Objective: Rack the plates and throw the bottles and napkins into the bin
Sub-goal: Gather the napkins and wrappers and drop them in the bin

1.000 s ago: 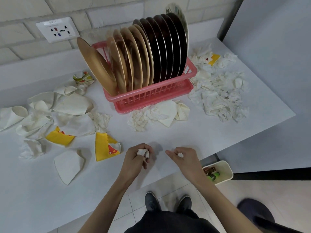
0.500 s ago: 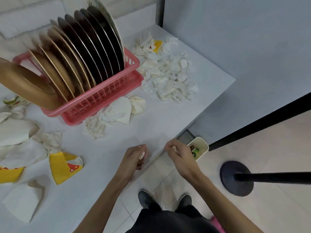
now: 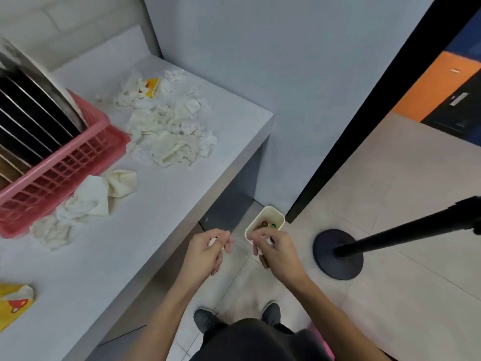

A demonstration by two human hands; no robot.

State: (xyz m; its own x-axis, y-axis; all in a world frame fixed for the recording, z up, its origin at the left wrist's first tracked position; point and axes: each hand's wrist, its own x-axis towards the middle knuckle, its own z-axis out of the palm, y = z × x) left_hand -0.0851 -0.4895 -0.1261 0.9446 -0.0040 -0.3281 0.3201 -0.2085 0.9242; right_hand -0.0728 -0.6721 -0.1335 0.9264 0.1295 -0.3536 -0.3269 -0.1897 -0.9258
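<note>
As the coming move is a drop, the point that governs it is where the bin [image 3: 260, 218] lies from your hands: it stands on the floor, below them and slightly ahead, mouth up, with bottles [image 3: 268, 225] visible in its bottom. Its near end is covered by your right hand [image 3: 276, 252], so the run of its long axis cannot be fixed with certainty. That hand is the nearer of the two. It hangs over the bin's near rim, fingers curled, pinching a small white napkin scrap [image 3: 266, 240]. Your left hand [image 3: 205, 252] is just to the left of the bin, over the floor between the bin and the edge of the surface [image 3: 130, 243], and pinches a second scrap [image 3: 214, 241] in curled fingers.

Judgement: the napkin scrap looks placed to fall inside on release. The second scrap would likely miss unless you carry that hand rightward over the mouth first. Light paper may drift, so a low release is advised.

Outward from the bin, to its left and beyond, a heap of crumpled napkins [image 3: 166, 134] lies on the surface. Farther left stands the pink rack [image 3: 65, 175] with plates [image 3: 33, 121] upright in it and more napkins [image 3: 96, 196] against its front. A yellow printed napkin [image 3: 15, 303] lies farthest left. To the bin's right, a black post base [image 3: 338, 254] rests on the floor.
</note>
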